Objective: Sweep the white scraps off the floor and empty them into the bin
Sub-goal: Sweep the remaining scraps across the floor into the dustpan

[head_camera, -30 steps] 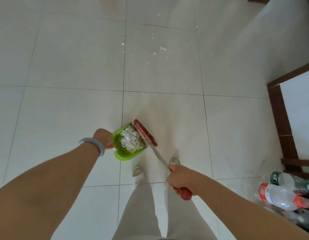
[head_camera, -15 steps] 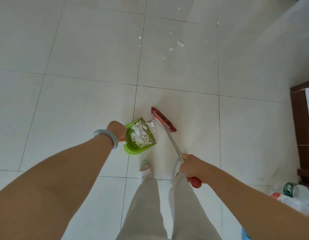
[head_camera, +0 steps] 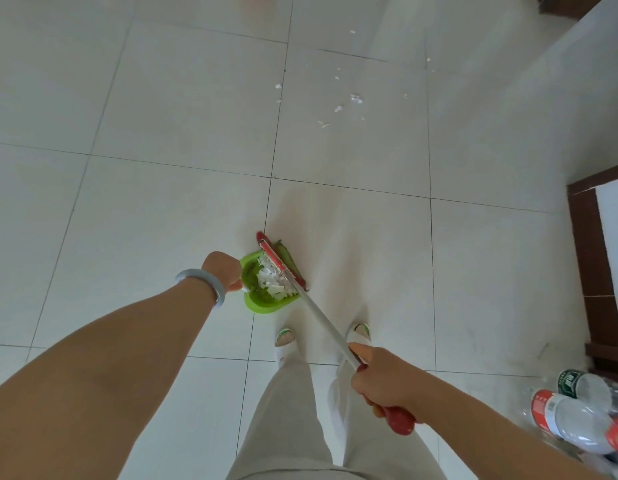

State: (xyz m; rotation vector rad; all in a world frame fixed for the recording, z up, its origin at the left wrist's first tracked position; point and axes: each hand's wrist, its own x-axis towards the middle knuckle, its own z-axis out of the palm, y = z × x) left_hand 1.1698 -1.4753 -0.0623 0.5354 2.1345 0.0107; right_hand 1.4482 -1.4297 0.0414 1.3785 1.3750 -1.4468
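My left hand [head_camera: 222,270] grips the handle of a green dustpan [head_camera: 266,303] that sits low over the floor in front of my feet, filled with a heap of white scraps [head_camera: 271,282]. My right hand [head_camera: 378,379] holds the red grip of a long-handled broom [head_camera: 323,315]; its red head [head_camera: 281,261] lies across the dustpan's mouth, against the scraps. More small white scraps [head_camera: 349,105] are scattered on the white tiles farther ahead, to the right. No bin is in view.
Several empty plastic bottles [head_camera: 577,417] lie at the lower right. A dark wooden frame [head_camera: 586,258] stands along the right edge, with a wall running up to the top right. Open tiled floor [head_camera: 127,133] spreads to the left and ahead.
The broom head swung from just ahead of the dustpan back against its mouth, pushing the loose scrap in. The view shifted back to the right, showing the bottles again.
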